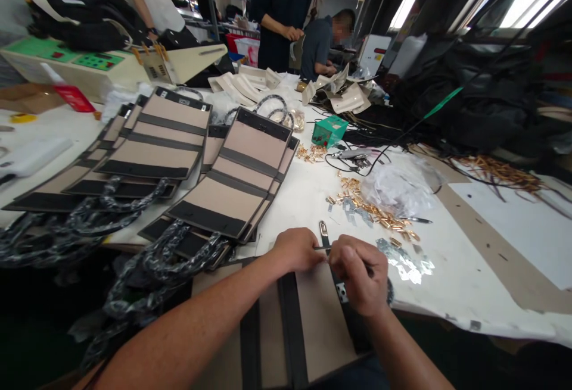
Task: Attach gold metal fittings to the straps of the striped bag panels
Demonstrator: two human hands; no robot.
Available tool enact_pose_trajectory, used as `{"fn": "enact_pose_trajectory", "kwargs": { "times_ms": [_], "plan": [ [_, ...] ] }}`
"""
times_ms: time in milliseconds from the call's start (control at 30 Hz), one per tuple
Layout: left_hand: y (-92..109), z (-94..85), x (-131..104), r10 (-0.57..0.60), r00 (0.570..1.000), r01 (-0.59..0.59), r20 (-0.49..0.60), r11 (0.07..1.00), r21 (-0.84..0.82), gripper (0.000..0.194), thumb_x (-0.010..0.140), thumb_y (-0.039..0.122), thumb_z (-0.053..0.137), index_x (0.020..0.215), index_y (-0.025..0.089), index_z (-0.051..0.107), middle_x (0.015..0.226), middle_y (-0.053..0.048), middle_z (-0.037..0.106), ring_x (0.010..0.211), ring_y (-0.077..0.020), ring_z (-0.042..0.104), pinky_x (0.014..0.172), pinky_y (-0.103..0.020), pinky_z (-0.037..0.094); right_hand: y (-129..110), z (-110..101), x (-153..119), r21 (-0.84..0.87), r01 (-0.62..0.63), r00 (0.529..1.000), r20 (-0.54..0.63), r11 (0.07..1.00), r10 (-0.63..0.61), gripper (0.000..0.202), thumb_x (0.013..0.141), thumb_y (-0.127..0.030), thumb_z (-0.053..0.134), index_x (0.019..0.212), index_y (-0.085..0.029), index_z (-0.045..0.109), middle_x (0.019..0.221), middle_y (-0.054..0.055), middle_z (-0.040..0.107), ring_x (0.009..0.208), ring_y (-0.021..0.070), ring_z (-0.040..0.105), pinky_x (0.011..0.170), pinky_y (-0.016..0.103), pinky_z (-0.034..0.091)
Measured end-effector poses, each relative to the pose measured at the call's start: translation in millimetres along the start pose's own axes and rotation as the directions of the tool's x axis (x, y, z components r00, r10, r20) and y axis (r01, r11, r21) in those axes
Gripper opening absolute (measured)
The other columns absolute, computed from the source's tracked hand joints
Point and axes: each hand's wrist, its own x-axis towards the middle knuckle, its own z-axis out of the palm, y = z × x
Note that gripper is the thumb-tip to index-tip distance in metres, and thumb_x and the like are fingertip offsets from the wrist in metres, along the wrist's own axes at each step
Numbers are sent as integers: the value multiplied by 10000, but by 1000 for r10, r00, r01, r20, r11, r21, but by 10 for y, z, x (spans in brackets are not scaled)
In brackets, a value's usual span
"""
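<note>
A beige bag panel [319,318] with black bands lies in front of me, its lower part over the table's front edge. My left hand [297,248] is closed at the panel's top edge, fingertips by a short black strap. That strap carries a gold metal fitting [323,229] and sticks out past the panel. My right hand [361,274] is curled into a fist just right of the strap, over the panel's black border; what it grips is hidden by the fingers. Beneath it, a small silver plate [342,292] shows on the border.
Stacked bag panels [241,169] with plastic-wrapped handles [129,199] fill the left side. Gold fittings [384,217] and silver plates [409,265] lie scattered to the right, near a clear plastic bag [397,190] and a green box [329,131]. Several people stand or sit at the back.
</note>
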Motion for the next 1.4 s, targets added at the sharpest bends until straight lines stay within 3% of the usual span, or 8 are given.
{"fn": "enact_pose_trajectory", "kwargs": {
  "times_ms": [233, 333, 433, 567, 767, 1200, 1333, 1400],
  "plan": [
    [-14, -10, 2, 15, 1000, -15, 2, 1000, -9, 276, 743, 479, 574, 727, 262, 744, 789, -56, 765, 762, -259, 700, 569, -308, 400, 22, 45, 8, -192, 166, 977, 165, 967, -135, 308, 951, -217, 536, 645, -187, 554, 591, -7, 500, 565, 125, 480, 561, 295, 337],
    [-2, -16, -18, 3, 1000, -4, -23, 1000, -11, 268, 731, 474, 576, 706, 261, 736, 763, -56, 756, 744, -260, 695, 556, -308, 388, 91, -27, 0, -183, 67, 997, 52, 981, -59, 360, 963, -261, 530, 611, -186, 539, 580, -6, 486, 539, 122, 455, 533, 296, 319],
    [5, -17, -32, -8, 999, 7, -34, 1000, -15, 258, 713, 483, 599, 707, 266, 737, 754, -51, 752, 739, -262, 693, 551, -308, 386, 51, -98, 73, 36, -47, 992, -113, 998, 51, 393, 977, -304, 508, 605, -187, 554, 535, -21, 448, 470, 114, 418, 469, 284, 304],
    [3, -3, -21, -22, 999, 22, -24, 1000, -15, 242, 707, 482, 618, 746, 283, 750, 791, -43, 760, 773, -261, 695, 572, -309, 402, -87, -124, 224, 281, 36, 972, -233, 959, 32, 380, 948, -363, 516, 609, -202, 575, 482, -55, 379, 397, 105, 370, 425, 277, 325],
    [32, -28, -10, -47, 999, 47, -2, 999, -11, 240, 716, 484, 623, 729, 282, 751, 725, -31, 744, 707, -237, 689, 547, -294, 395, 17, -88, 225, 135, -151, 970, -169, 979, 173, 418, 936, -362, 556, 550, -203, 532, 474, -33, 443, 410, 110, 407, 401, 270, 294],
    [16, 10, 20, -42, 999, 42, -9, 999, 2, 228, 741, 475, 642, 772, 286, 767, 765, -23, 756, 763, -232, 700, 596, -286, 429, 77, -123, 109, 239, -48, 971, -218, 970, 102, 431, 955, -394, 543, 565, -212, 524, 489, -32, 428, 417, 117, 408, 425, 285, 307],
    [48, -20, 18, -27, 999, 27, -31, 999, 16, 232, 749, 485, 655, 754, 276, 753, 740, -21, 743, 748, -243, 700, 605, -303, 459, 170, -95, 71, 251, -111, 958, -232, 962, 171, 412, 955, -395, 557, 588, -210, 527, 481, -46, 426, 403, 111, 408, 406, 270, 304],
    [90, -25, -95, -20, 996, 22, -85, 999, 31, 250, 783, 476, 646, 874, 268, 750, 863, -36, 760, 861, -268, 703, 708, -339, 507, 207, -86, 53, 227, -123, 959, -223, 966, 174, 411, 957, -407, 556, 598, -208, 536, 470, -51, 425, 404, 113, 423, 409, 269, 313]
  ]
}}
